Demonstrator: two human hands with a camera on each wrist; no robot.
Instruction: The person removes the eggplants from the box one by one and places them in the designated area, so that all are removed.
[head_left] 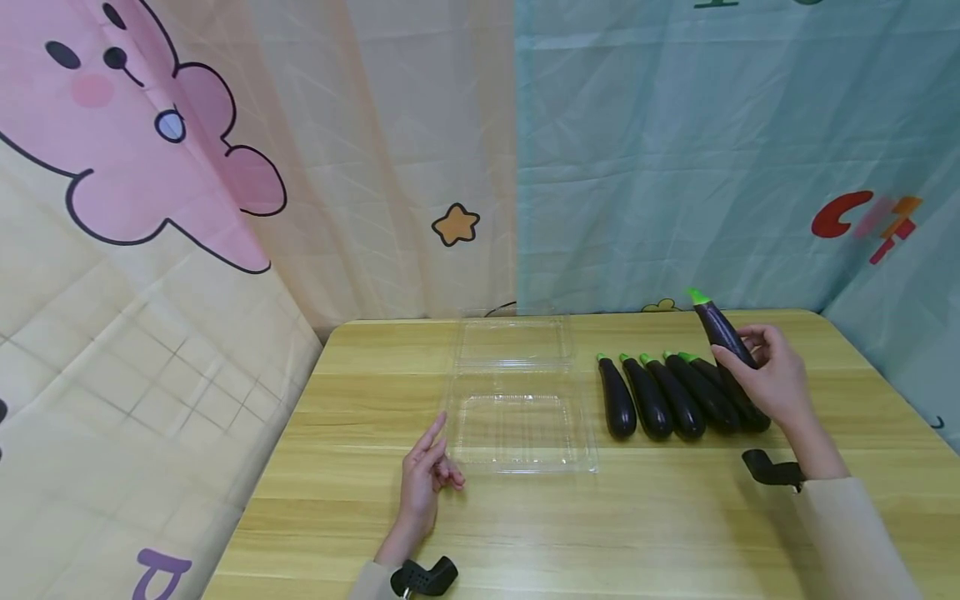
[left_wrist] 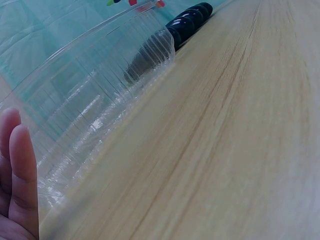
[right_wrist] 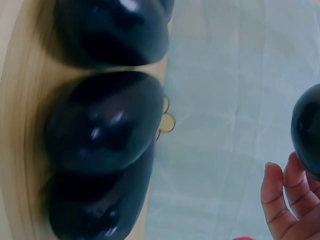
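Observation:
On the right, my right hand (head_left: 776,379) grips a dark purple eggplant (head_left: 720,331) with a green stem end, tilted and raised above the table. A row of several more eggplants (head_left: 651,404) lies just below and left of it, stems toward the back. In the right wrist view, the held eggplant (right_wrist: 309,130) shows only in part at the right edge. A transparent plastic clamshell box (head_left: 522,468) lies unfolded at mid-table, its lid toward the back. Beside the box's left edge is my left hand (head_left: 423,483), fingers extended and holding nothing; whether it touches the box is unclear.
The wooden table (head_left: 337,517) backs onto a printed curtain (head_left: 405,167), beige at left and blue at right. Pale cloth also hangs at the left side. Each wrist carries a black camera mount (head_left: 772,469).

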